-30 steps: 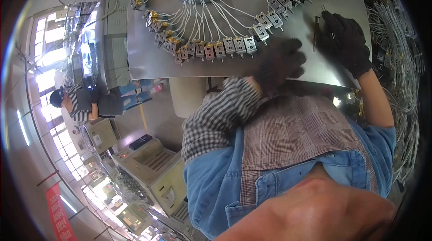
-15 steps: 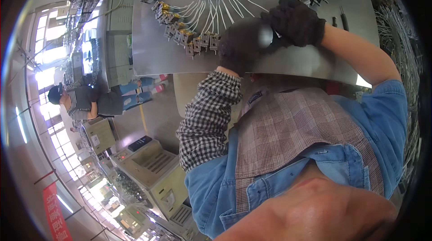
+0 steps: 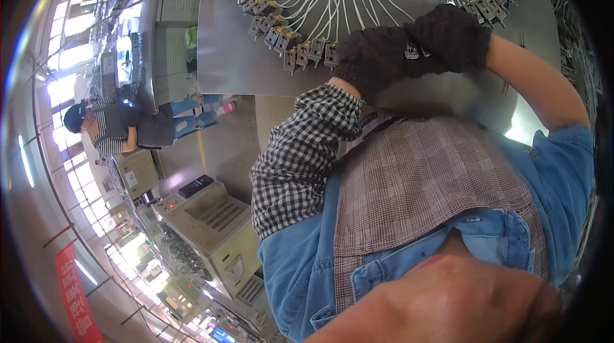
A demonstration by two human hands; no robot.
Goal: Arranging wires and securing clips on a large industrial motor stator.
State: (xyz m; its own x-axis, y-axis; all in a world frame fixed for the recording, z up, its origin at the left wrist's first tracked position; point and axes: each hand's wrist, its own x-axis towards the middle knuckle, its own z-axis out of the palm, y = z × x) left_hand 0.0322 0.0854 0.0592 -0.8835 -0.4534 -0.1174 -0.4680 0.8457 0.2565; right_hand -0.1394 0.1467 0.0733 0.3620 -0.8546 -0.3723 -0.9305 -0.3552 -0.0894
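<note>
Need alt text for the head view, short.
Two dark-gloved hands, left hand and right hand, meet over a small metal connector at a grey metal table ringed with wired connectors. Another person bends over at far left.

A grey metal bench (image 3: pixel 236 55) fills the upper field. Left of the bench, a co-worker in a striped top and dark cap (image 3: pixel 112 127) bends over; below the bench stands a beige machine cabinet (image 3: pixel 214 231), with a red banner (image 3: pixel 75 298) to its lower left.
</note>
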